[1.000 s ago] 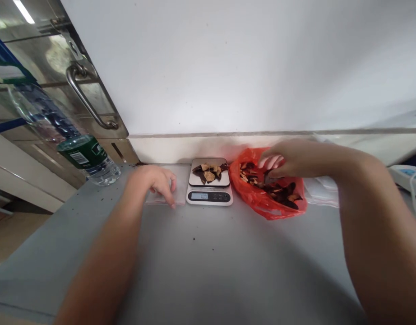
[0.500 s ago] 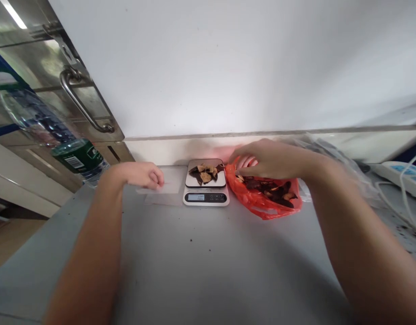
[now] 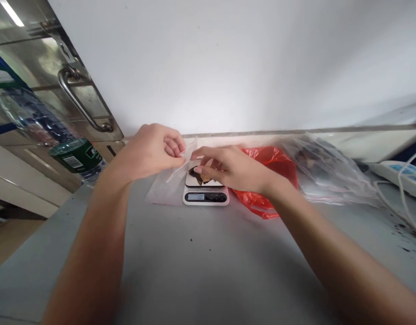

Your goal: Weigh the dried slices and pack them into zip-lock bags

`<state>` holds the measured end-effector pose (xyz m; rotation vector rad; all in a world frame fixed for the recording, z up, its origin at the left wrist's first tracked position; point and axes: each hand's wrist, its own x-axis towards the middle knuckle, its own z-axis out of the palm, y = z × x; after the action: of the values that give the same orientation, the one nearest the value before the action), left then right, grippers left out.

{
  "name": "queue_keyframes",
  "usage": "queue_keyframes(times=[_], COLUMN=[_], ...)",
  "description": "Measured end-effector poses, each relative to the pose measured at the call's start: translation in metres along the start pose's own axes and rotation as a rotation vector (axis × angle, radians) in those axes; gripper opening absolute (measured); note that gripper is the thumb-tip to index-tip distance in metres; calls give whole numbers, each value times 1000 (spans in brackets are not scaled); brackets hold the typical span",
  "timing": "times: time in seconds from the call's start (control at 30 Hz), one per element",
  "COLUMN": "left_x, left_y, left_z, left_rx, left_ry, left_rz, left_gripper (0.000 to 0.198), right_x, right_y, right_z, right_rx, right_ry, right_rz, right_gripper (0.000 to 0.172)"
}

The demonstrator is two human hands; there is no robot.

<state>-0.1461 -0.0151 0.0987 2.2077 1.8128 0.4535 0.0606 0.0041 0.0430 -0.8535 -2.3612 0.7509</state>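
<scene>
My left hand [image 3: 154, 151] is raised above the table, fingers pinched on the top edge of a small clear zip bag [image 3: 176, 169]. My right hand [image 3: 228, 167] has come across from the right and its fingers touch the same bag's edge, hovering over the small digital kitchen scale [image 3: 205, 197]. The scale's plate carries several brown and dark dried slices [image 3: 198, 177], partly hidden by my right hand. A red plastic bag [image 3: 272, 162] with more slices lies right of the scale, behind my right wrist.
More clear zip bags [image 3: 157, 194] lie flat left of the scale. A heap of clear plastic bags [image 3: 323, 171] sits at the right, with a white power strip [image 3: 400, 176] beyond. A water bottle [image 3: 76, 155] and a steel cabinet door handle [image 3: 79, 101] are at left.
My left hand lifted a clear bag off the stack. My right hand left the red bag and moved left over the scale to meet the bag.
</scene>
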Motion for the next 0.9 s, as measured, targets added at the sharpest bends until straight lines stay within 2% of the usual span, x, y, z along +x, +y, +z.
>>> queue_keyframes(times=[0.1, 0.17, 0.23, 0.3, 0.4, 0.47, 0.53, 0.6, 0.67, 0.73, 0.8, 0.9], left_x=[0, 0, -1, -3, -4, -5, -6, -6, -6, -4, -2, 1], left_y=[4, 6, 9, 12, 15, 14, 10, 7, 6, 7, 9, 8], left_z=[0, 0, 0, 1, 2, 1, 1, 2, 4, 8, 12, 16], left_rx=[15, 26, 29, 34, 24, 2, -29, -27, 35, 104, 122, 117], left_ry=[-26, -31, 7, 56, 64, 42, 15, -38, -120, -193, -220, -183], left_rz=[-45, -67, -73, -63, -29, 21, 103, 173, 181, 172, 187, 200], left_gripper=[31, 33, 30, 29, 28, 29, 41, 72, 106, 123, 124, 103], right_x=[1, 2, 3, 5, 9, 10, 11, 10, 9, 8, 8, 7], right_y=[-3, -6, -8, -9, -12, -12, -11, -9, -8, -7, -6, -4], right_z=[4, 5, 7, 12, 21, 24, 24, 21, 18, 15, 13, 10], right_rx=[24, 13, -30, -23, 140, 248, 309, 369, 433, 438, 370, 236], right_ry=[123, 107, 65, 81, 179, 271, 355, 389, 405, 419, 430, 376], right_rz=[-8, 1, 38, 78, 128, 198, 254, 232, 173, 138, 127, 115], right_gripper=[27, 17, 28, 29, 15, 11, 10, 10, 8, 12, 20, 11])
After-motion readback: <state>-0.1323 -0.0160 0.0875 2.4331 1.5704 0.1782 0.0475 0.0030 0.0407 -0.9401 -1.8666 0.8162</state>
